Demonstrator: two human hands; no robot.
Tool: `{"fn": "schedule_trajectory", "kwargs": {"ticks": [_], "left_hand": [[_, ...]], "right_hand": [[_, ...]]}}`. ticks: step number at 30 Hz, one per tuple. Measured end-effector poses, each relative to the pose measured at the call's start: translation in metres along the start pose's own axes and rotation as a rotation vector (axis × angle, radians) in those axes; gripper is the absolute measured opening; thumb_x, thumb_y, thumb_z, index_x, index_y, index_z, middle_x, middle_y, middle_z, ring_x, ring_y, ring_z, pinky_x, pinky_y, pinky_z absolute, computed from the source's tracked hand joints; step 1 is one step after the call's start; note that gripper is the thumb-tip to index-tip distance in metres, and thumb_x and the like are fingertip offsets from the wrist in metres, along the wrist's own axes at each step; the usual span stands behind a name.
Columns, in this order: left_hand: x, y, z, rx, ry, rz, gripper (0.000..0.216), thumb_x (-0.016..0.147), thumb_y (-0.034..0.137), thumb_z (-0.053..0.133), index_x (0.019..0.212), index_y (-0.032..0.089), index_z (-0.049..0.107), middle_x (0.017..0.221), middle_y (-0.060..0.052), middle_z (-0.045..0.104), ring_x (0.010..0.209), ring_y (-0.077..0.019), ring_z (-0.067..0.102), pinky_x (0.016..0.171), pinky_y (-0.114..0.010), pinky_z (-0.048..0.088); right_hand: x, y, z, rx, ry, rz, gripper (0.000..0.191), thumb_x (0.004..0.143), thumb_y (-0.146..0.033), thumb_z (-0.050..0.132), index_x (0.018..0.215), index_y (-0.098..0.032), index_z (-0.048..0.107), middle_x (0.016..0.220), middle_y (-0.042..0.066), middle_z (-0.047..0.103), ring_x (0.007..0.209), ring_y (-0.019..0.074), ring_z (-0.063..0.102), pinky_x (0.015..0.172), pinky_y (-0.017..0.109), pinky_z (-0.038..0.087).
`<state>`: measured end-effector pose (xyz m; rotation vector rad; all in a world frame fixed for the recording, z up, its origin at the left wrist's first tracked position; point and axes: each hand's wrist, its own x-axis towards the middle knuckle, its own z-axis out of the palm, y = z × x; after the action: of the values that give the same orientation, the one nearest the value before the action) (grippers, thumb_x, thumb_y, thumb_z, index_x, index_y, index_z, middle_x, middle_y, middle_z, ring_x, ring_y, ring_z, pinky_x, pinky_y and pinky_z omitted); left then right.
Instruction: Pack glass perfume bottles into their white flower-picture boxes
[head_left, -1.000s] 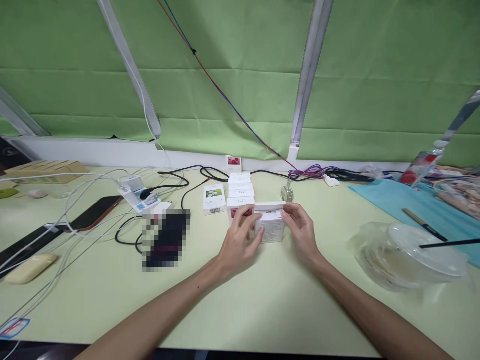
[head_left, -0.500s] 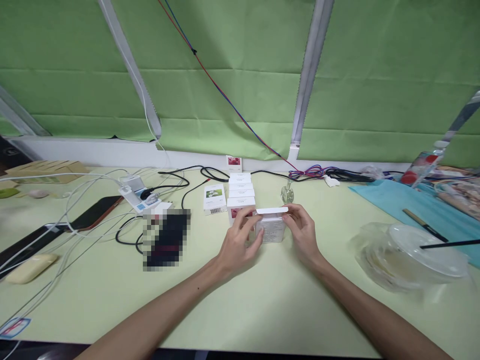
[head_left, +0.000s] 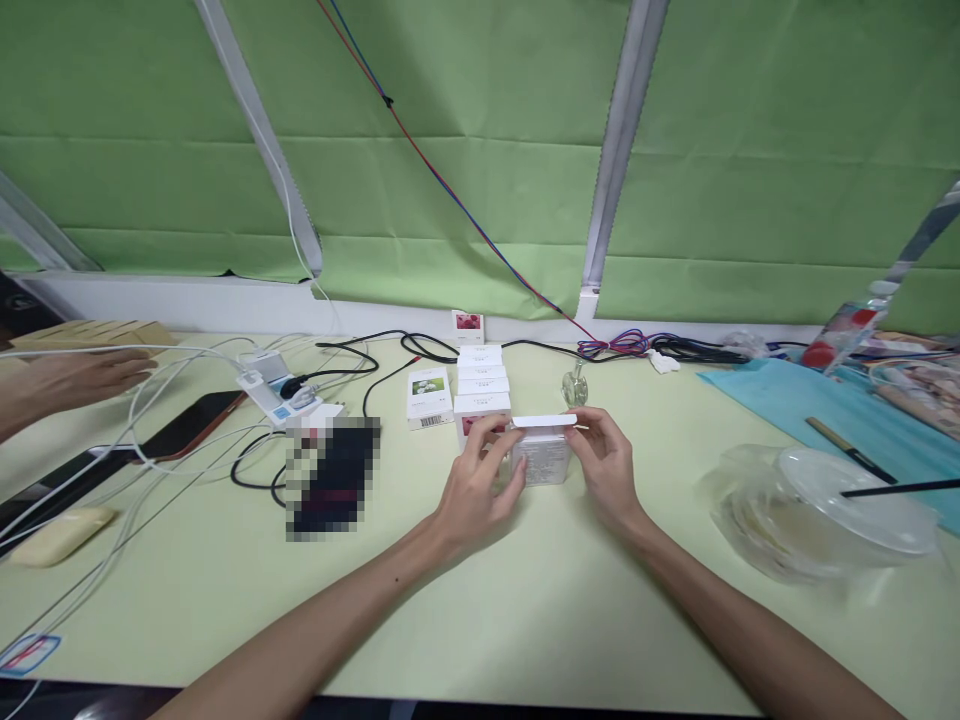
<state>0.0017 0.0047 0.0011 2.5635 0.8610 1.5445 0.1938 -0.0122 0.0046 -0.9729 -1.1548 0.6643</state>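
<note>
Two bare hands, the left hand and the right hand, hold a small white box near the middle of the pale green counter. The left grip is closed on the box's left side, thumb on the printed front and fingers bent toward the top corner; the right grip pinches the upper right corner. Along the top a white flap stands out, its edge between the two sets of fingers. Just beyond the left fingers runs a row of white boxes, and to its left a box with a green picture lies flat. Past the row's far end, a box with a red picture stands near the green curtain. A clear glass object sits behind the held box, slightly to the right. At the right are a blue cloth, a knife lying on it, and a bagged clear tub with a black straw. At the far left, another person's hand reaches over beside a cardboard box; a power strip lies nearer the middle.
</note>
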Motion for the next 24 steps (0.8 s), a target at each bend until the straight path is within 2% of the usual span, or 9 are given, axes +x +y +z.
{"fn": "schedule_trajectory", "kwargs": {"ticks": [5, 9, 11, 14, 18, 20, 24], "left_hand": [[-0.0006, 0.0004, 0.0006, -0.003, 0.01, 0.011, 0.033, 0.094, 0.014, 0.057, 0.127, 0.02, 0.056, 0.122, -0.014, 0.056, 0.096, -0.0188, 0.066, 0.059, -0.024, 0.056], [-0.0014, -0.0011, 0.0009, 0.003, 0.008, 0.01, 0.031, 0.095, 0.015, 0.056, 0.125, 0.02, 0.057, 0.117, -0.013, 0.06, 0.09, -0.0177, 0.067, 0.057, -0.024, 0.055], [-0.0012, -0.0021, 0.0008, 0.008, 0.008, 0.016, 0.03, 0.095, 0.014, 0.056, 0.124, 0.021, 0.057, 0.116, -0.012, 0.061, 0.093, -0.0189, 0.067, 0.059, -0.025, 0.056], [0.0001, -0.0024, 0.0003, -0.007, 0.014, 0.025, 0.032, 0.094, 0.013, 0.056, 0.125, 0.021, 0.054, 0.114, -0.012, 0.063, 0.097, -0.0194, 0.065, 0.059, -0.024, 0.056], [0.0019, -0.0015, -0.0001, -0.051, 0.053, 0.014, 0.041, 0.094, 0.014, 0.057, 0.132, 0.021, 0.044, 0.106, -0.008, 0.063, 0.078, -0.013, 0.061, 0.054, -0.022, 0.053], [0.0022, -0.0012, -0.0003, -0.049, 0.063, 0.021, 0.045, 0.093, 0.014, 0.057, 0.135, 0.021, 0.041, 0.105, -0.007, 0.063, 0.077, -0.0124, 0.06, 0.054, -0.021, 0.053], [0.002, -0.0013, -0.0012, -0.022, 0.022, 0.033, 0.044, 0.095, 0.014, 0.057, 0.136, 0.021, 0.045, 0.113, -0.011, 0.062, 0.08, -0.013, 0.06, 0.056, -0.022, 0.054]], "right_hand": [[-0.0019, 0.0015, -0.0008, -0.034, -0.022, -0.084, 0.012, 0.091, -0.033, 0.066, 0.101, -0.025, 0.066, 0.104, 0.005, 0.067, 0.097, 0.0216, 0.064, 0.085, 0.036, 0.05], [-0.0029, 0.0011, -0.0012, -0.087, -0.013, -0.204, 0.011, 0.093, -0.027, 0.063, 0.103, -0.025, 0.067, 0.109, 0.007, 0.066, 0.107, 0.0236, 0.062, 0.087, 0.038, 0.05], [-0.0033, 0.0007, -0.0016, -0.114, -0.014, -0.237, 0.013, 0.093, -0.025, 0.062, 0.104, -0.026, 0.068, 0.109, 0.007, 0.067, 0.109, 0.0242, 0.061, 0.086, 0.038, 0.05], [-0.0039, 0.0007, -0.0021, -0.145, -0.016, -0.255, 0.014, 0.094, -0.024, 0.061, 0.106, -0.027, 0.069, 0.107, 0.006, 0.069, 0.106, 0.0243, 0.062, 0.086, 0.039, 0.05], [-0.0044, 0.0018, -0.0027, -0.166, -0.013, -0.257, 0.016, 0.095, -0.024, 0.06, 0.107, -0.028, 0.07, 0.107, 0.006, 0.07, 0.104, 0.0243, 0.061, 0.085, 0.04, 0.05], [-0.0048, 0.0024, -0.0032, -0.175, -0.014, -0.261, 0.017, 0.095, -0.025, 0.06, 0.108, -0.028, 0.07, 0.108, 0.007, 0.07, 0.103, 0.0244, 0.061, 0.085, 0.04, 0.05], [-0.0051, 0.0027, -0.0033, -0.184, -0.01, -0.275, 0.016, 0.094, -0.026, 0.06, 0.105, -0.028, 0.072, 0.108, 0.007, 0.071, 0.106, 0.0254, 0.062, 0.087, 0.042, 0.05]]}}
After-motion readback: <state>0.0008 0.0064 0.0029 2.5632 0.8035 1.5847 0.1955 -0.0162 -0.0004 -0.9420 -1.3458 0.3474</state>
